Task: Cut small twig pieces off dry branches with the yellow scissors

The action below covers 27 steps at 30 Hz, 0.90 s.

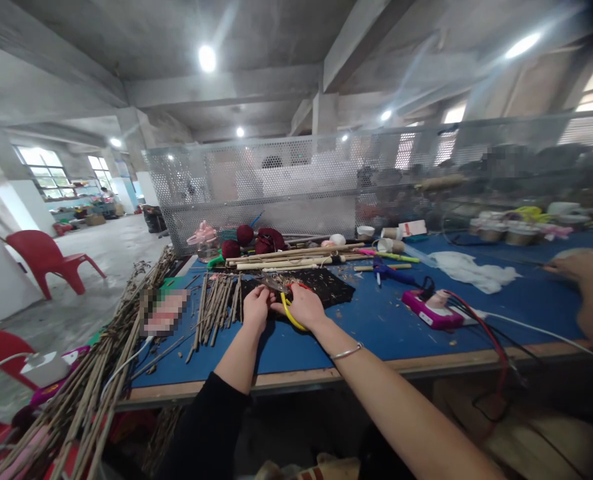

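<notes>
Seemingly for control, right hand (306,308) grips shears (287,309); left hand's (256,307) fingers are closed, contents unclear; sticks (218,308) sit handy at nine o'clock.

Rough, matt brown twigs (220,310) lie on a smooth blue tabletop (376,333) edged in bare wood. Behind stands a perforated screen (186,193) with a dull metallic sheen. Yellow plastic-looking handles (289,312) look smooth, a power strip (429,312) is glossy purple plastic, a bracelet (347,352) is shiny metal, and crumpled white material (469,269) looks soft and matt.
</notes>
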### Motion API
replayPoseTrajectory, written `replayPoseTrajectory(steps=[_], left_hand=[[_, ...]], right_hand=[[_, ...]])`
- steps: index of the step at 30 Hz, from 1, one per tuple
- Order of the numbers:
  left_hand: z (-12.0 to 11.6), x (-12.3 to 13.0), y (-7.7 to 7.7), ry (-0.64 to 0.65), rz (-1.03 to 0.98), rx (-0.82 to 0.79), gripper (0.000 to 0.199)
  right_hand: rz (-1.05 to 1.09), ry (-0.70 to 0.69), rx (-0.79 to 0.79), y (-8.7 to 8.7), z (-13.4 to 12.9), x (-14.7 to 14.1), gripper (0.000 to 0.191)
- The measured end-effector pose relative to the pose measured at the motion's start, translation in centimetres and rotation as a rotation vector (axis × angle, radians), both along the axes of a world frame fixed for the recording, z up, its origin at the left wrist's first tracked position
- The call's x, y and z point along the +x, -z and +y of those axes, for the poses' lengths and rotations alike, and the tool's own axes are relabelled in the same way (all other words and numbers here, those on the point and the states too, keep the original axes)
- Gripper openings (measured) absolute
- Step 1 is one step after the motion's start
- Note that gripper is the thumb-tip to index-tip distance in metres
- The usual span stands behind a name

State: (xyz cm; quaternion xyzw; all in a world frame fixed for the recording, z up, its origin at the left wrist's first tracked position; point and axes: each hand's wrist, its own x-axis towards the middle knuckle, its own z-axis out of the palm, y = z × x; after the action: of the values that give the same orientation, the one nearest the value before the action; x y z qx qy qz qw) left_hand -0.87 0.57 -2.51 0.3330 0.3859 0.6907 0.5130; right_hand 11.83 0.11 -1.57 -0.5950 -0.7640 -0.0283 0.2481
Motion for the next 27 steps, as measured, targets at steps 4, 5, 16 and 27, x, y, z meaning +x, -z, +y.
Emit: replayPoseTrajectory(steps=[4,5,16,27], left_hand=[[-0.03,0.07,0.06,0.031,0.020,0.040,0.028],[0.01,0.06,0.09,0.023,0.015,0.038,0.029],[0.15,0.12,0.31,0.070,0.017,0.042,0.028],[0.10,0.15,0.47,0.050,0.064,0.042,0.029]], right_hand=[[0.002,-0.006,-0.009,0.01,0.06,-0.01,0.064],[0.002,-0.008,-0.006,0.01,0.06,0.00,0.064],[0.016,-0.014,-0.093,0.13,0.16,0.05,0.061],[0.019,-0.013,-0.034,0.09,-0.10,-0.21,0.063]])
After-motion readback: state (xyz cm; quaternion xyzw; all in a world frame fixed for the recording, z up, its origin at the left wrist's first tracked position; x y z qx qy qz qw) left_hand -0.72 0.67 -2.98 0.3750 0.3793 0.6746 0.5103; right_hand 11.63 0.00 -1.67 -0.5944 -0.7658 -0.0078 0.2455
